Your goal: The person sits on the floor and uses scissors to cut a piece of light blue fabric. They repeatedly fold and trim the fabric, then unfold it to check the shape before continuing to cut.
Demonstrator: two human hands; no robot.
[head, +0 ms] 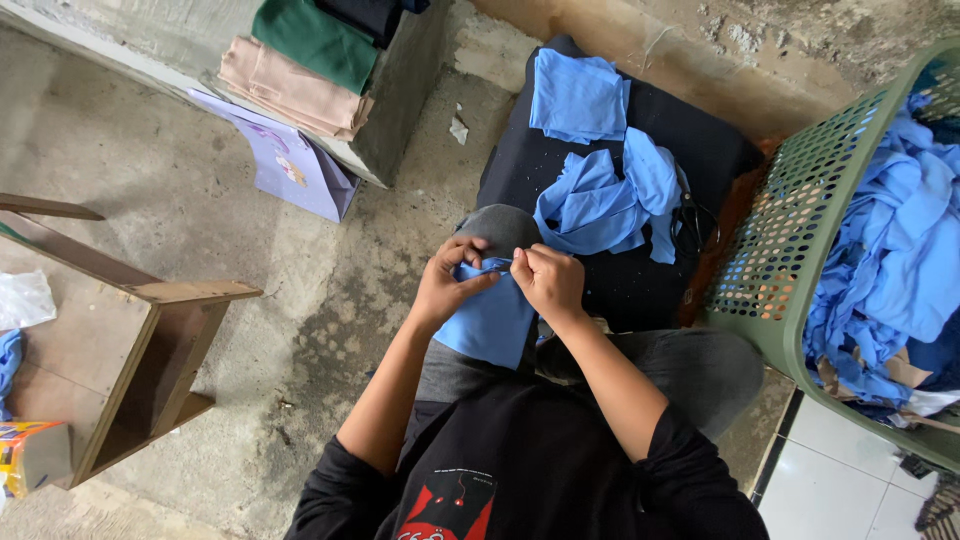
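Cloth — top edge pinched between both hands' grip — drapes over knee.

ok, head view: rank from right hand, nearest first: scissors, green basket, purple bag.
From the right hand:
1. scissors, on the dark cloth just up-right.
2. green basket, far right.
3. purple bag, upper left, against the ledge.

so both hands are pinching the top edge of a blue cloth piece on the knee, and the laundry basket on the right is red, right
Not quite: the laundry basket is green, not red, as the head view shows. The rest holds: the left hand and the right hand both pinch the top edge of the blue cloth piece lying over the knee, and the basket stands on the right, filled with more blue fabric.
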